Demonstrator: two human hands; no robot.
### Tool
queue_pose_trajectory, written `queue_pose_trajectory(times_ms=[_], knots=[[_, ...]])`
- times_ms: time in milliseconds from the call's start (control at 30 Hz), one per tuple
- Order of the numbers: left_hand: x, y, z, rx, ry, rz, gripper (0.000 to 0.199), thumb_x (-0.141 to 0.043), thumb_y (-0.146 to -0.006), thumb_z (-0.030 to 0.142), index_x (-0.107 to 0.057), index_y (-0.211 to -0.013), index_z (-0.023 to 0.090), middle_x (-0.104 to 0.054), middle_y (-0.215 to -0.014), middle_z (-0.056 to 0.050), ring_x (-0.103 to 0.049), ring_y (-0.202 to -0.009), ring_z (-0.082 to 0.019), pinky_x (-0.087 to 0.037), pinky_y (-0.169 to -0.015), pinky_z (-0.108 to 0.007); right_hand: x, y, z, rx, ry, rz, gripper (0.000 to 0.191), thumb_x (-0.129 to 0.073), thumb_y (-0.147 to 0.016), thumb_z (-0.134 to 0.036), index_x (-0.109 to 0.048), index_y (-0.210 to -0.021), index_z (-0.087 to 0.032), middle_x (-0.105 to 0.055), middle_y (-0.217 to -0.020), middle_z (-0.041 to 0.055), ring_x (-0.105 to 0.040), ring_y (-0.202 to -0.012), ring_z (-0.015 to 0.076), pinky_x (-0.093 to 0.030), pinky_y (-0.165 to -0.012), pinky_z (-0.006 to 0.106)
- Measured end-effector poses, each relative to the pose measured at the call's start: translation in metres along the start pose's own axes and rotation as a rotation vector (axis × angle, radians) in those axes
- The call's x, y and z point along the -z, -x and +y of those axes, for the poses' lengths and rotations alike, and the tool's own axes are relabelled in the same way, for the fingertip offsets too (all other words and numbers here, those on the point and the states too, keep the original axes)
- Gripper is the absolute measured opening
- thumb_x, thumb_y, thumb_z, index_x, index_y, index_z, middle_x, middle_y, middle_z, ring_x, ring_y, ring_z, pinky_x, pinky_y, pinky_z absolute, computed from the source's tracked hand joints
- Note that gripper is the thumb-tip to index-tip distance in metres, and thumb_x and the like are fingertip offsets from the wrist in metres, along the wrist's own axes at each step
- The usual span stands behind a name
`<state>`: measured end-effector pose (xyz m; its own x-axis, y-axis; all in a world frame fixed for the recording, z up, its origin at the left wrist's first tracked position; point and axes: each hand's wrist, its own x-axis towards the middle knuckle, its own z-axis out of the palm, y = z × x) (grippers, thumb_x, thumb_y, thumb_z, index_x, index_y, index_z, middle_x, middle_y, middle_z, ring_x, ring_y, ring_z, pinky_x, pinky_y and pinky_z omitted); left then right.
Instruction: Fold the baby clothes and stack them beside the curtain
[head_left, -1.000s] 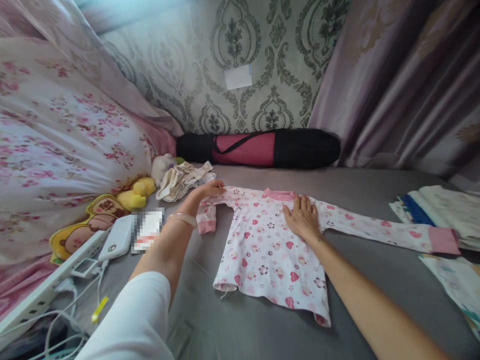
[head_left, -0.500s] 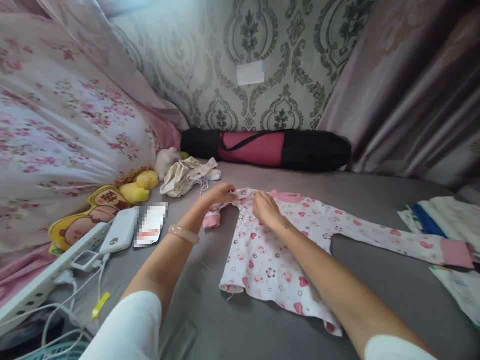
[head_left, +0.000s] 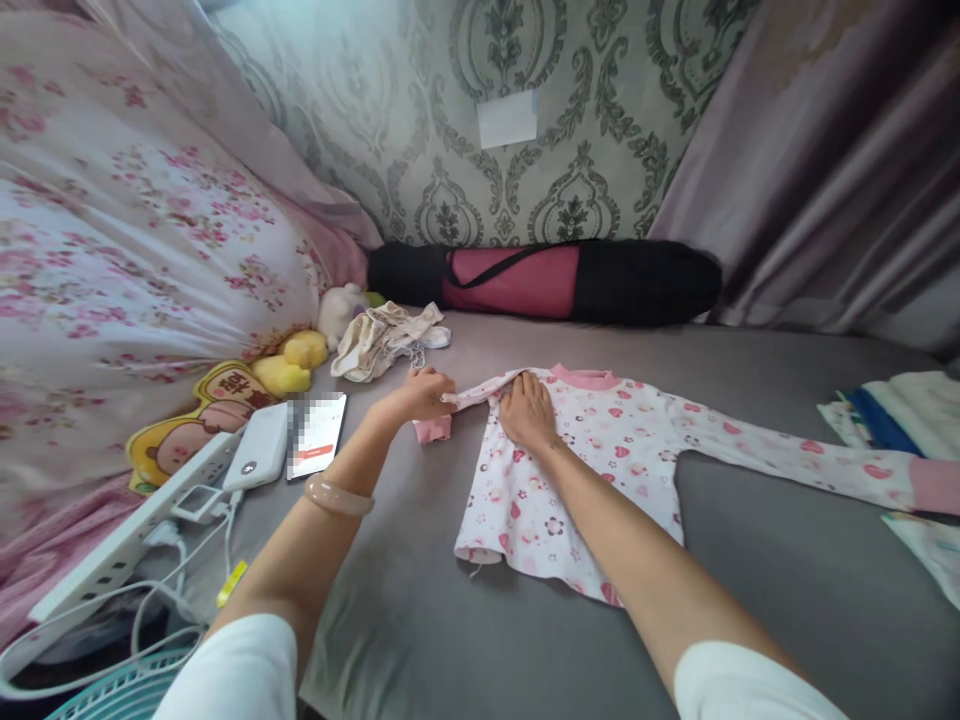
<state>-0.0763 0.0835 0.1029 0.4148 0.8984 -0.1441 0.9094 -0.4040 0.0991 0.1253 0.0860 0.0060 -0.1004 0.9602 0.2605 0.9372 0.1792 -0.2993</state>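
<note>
A white long-sleeved child's shirt (head_left: pixel 585 480) with pink hearts, flowers and pink cuffs lies spread on the grey bed sheet (head_left: pixel 405 600). My left hand (head_left: pixel 427 394) is closed on its left sleeve, which is drawn out toward the left; the pink cuff hangs just below the hand. On the shirt's left shoulder my right hand (head_left: pixel 529 410) lies flat with its fingers stretched out. The other sleeve reaches out to the right, lying flat. A pale bangle (head_left: pixel 339 496) circles my left forearm.
Crumpled cream clothes (head_left: pixel 386 340) lie beyond my left hand. A phone (head_left: pixel 319 435), a white power bank (head_left: pixel 256 445) and a power strip (head_left: pixel 135 530) are on the left. Folded clothes (head_left: pixel 915 410) sit at the right. A long black-and-red bag (head_left: pixel 540 280) rests against the wall.
My left hand has moved left, pulling the sleeve out straighter. My right hand has gone from bunched fingers to lying flat on the shoulder. The view has shifted slightly.
</note>
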Motion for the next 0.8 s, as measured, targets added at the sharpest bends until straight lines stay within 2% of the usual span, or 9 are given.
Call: queue_pose_trajectory(times_ms=[100,233,300,400,467,600,700,800], knots=[[0.013,0.003,0.004,-0.083,0.083,0.048,0.023,-0.063,-0.076,0.039,-0.068,-0.087,0.019,-0.067,-0.089,-0.006,-0.055,-0.095,-0.025,-0.037,-0.086,-0.032,0.001,0.000,-0.001,-0.014,-0.006,-0.001,0.056,-0.033,-0.095,-0.028,-0.042,-0.141,0.002,-0.039,-0.151,0.0211,-0.031,-0.140,0.0296,-0.018,-0.115,0.040],[0.033,0.008,0.005,-0.158,0.344,-0.014,0.029,-0.059,-0.079,0.047,-0.065,-0.084,0.019,-0.058,-0.074,-0.001,-0.052,-0.069,-0.015,-0.037,-0.065,-0.026,0.000,0.000,-0.001,-0.018,-0.018,-0.011,0.057,-0.031,-0.096,-0.029,-0.040,-0.143,0.002,-0.037,-0.152,0.0204,-0.029,-0.141,0.0297,-0.017,-0.115,0.040],[0.039,0.009,0.000,-0.143,0.489,-0.033,0.033,-0.058,-0.079,0.052,-0.059,-0.076,0.019,-0.048,-0.064,0.002,-0.045,-0.060,-0.012,-0.032,-0.055,-0.024,0.001,0.001,-0.001,-0.020,-0.016,-0.013,0.057,-0.030,-0.097,-0.029,-0.038,-0.144,0.003,-0.037,-0.152,0.0205,-0.028,-0.141,0.0295,-0.016,-0.115,0.040],[0.043,0.006,-0.018,-0.079,0.583,0.071,0.040,-0.058,-0.081,0.056,-0.049,-0.068,0.019,-0.036,-0.059,0.004,-0.037,-0.053,-0.009,-0.025,-0.050,-0.023,0.001,0.000,-0.001,-0.006,-0.006,-0.021,0.059,-0.029,-0.097,-0.029,-0.035,-0.146,0.003,-0.035,-0.153,0.0203,-0.026,-0.142,0.0288,-0.015,-0.116,0.039],[0.045,0.000,-0.037,-0.035,0.522,0.161,0.041,-0.058,-0.080,0.057,-0.048,-0.068,0.020,-0.035,-0.059,0.004,-0.035,-0.054,-0.009,-0.025,-0.051,-0.023,0.000,0.000,-0.001,-0.005,0.003,-0.033,0.059,-0.030,-0.097,-0.029,-0.033,-0.147,0.003,-0.034,-0.154,0.0194,-0.025,-0.143,0.0284,-0.014,-0.116,0.039],[0.046,-0.014,-0.078,0.040,0.211,0.296,0.033,-0.059,-0.078,0.050,-0.053,-0.069,0.019,-0.046,-0.062,0.002,-0.041,-0.060,-0.013,-0.028,-0.056,-0.024,-0.001,0.000,-0.001,-0.012,0.015,-0.030,0.059,-0.031,-0.097,-0.030,-0.032,-0.149,-0.001,-0.034,-0.155,0.0169,-0.024,-0.144,0.0275,-0.014,-0.117,0.039],[0.038,-0.026,-0.096,0.194,0.055,0.258,0.028,-0.056,-0.079,0.046,-0.057,-0.071,0.018,-0.056,-0.068,-0.004,-0.052,-0.069,-0.018,-0.032,-0.061,-0.026,0.001,0.001,-0.001,-0.002,0.022,-0.029,0.058,-0.032,-0.099,-0.033,-0.031,-0.151,-0.006,-0.033,-0.155,0.0160,-0.023,-0.144,0.0271,-0.014,-0.116,0.040],[0.025,-0.036,-0.103,0.362,0.012,0.256,0.032,-0.061,-0.074,0.051,-0.059,-0.069,0.019,-0.061,-0.074,-0.008,-0.059,-0.083,-0.027,-0.037,-0.068,-0.029,0.003,0.002,-0.001,-0.006,0.023,-0.056,0.060,-0.031,-0.100,-0.043,-0.031,-0.152,-0.012,-0.031,-0.156,0.0159,-0.023,-0.144,0.0287,-0.016,-0.115,0.042]])
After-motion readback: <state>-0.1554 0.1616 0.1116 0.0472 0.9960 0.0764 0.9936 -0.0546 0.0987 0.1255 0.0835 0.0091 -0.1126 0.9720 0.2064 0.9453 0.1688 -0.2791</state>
